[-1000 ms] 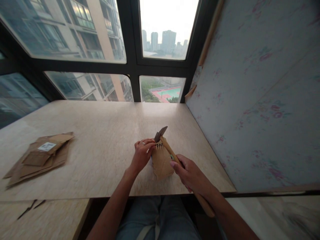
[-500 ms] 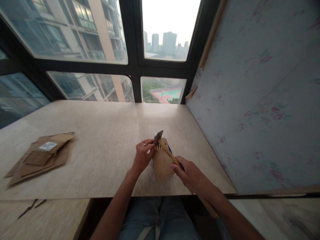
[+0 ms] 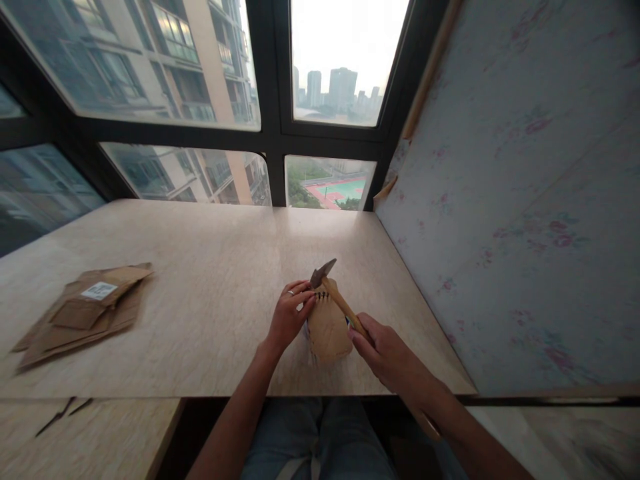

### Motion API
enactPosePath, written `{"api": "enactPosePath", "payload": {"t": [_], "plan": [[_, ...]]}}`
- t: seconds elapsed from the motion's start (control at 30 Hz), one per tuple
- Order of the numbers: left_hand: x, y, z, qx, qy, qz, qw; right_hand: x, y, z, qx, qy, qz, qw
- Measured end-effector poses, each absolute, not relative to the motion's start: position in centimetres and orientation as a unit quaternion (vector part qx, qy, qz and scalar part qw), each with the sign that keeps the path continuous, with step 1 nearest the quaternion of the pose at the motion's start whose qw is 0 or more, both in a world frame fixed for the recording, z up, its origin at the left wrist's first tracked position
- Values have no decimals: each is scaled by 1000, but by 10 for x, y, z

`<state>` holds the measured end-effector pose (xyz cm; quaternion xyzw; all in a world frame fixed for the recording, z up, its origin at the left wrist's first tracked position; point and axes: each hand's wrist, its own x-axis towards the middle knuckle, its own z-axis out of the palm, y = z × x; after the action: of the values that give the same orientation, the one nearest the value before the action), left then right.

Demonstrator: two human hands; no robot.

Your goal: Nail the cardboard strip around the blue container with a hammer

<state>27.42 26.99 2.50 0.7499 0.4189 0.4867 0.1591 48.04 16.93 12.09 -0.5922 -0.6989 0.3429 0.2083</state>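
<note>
My right hand [image 3: 387, 357] is closed round the wooden handle of a hammer [image 3: 336, 297]. Its dark metal head sits just above the top edge of a small brown cardboard piece [image 3: 327, 330] that stands near the table's front edge. My left hand [image 3: 291, 313], with a ring on one finger, pinches the upper left of the cardboard piece, close under the hammer head. A row of small dark marks runs along the top of the cardboard. Something blue shows behind it.
A pile of flattened brown cardboard with a white label [image 3: 85, 313] lies at the left of the beige table [image 3: 200, 267]. A flowered wall panel [image 3: 525, 200] closes the right side. Large windows [image 3: 190, 173] stand behind the table. A lower board [image 3: 85, 433] lies at the front left.
The hammer head dipped to the cardboard's top half a second ago and has now lifted slightly. My left hand kept its pinch. The view shifted a little.
</note>
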Motion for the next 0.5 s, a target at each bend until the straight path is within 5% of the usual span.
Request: {"api": "enactPosePath", "payload": {"t": [0.5], "plan": [[275, 271, 22, 761, 406, 484, 149, 481, 169, 112, -593, -707, 336, 188]]}}
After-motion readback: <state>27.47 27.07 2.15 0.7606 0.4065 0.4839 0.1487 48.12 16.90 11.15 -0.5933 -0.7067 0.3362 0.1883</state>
